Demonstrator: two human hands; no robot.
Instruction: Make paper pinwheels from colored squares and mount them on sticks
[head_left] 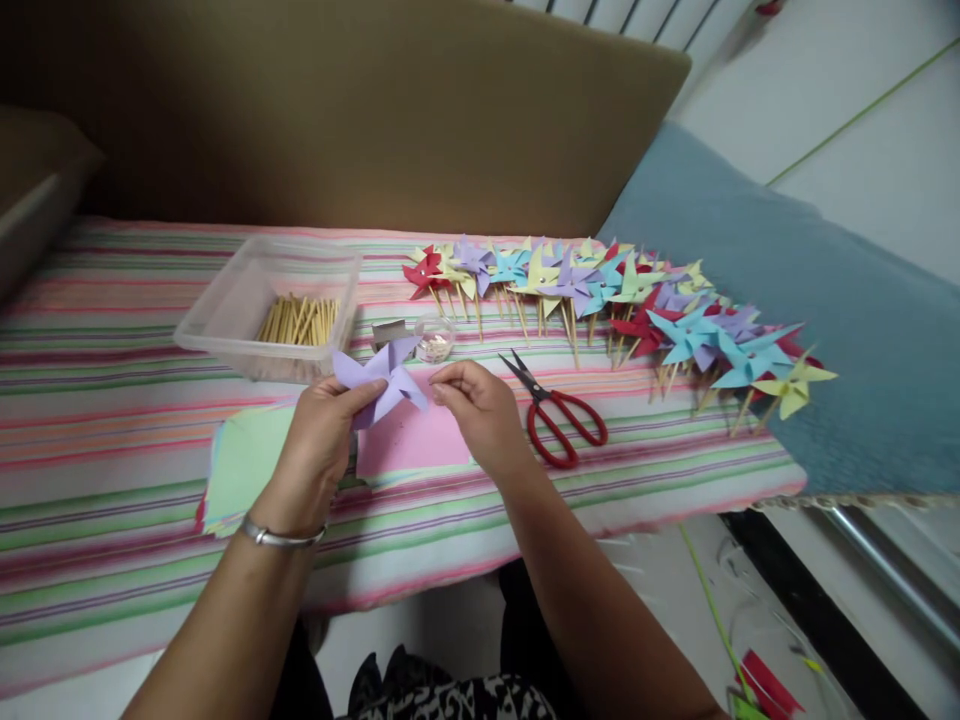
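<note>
My left hand (322,425) pinches a purple paper pinwheel (386,375) near its middle, thumb on top. Just right of it my right hand (480,410) has its thumb and index finger pressed together; anything between them is too small to make out. Under the hands lies pink paper (416,445) with small dark specks. A small clear round tub (435,342) with tiny pale pieces stands behind the pinwheel, beside a small grey box (388,335). Scissors with red handles (553,425) rest right of my right hand, blades partly apart.
A clear plastic box (217,318) holding short wooden sticks (300,322) stands at the back left. Green paper sheets (251,460) lie left. Many finished pinwheels (577,285) on sticks crowd the back right. Striped cloth (97,420) covers the table; a brown board (360,120) rises behind.
</note>
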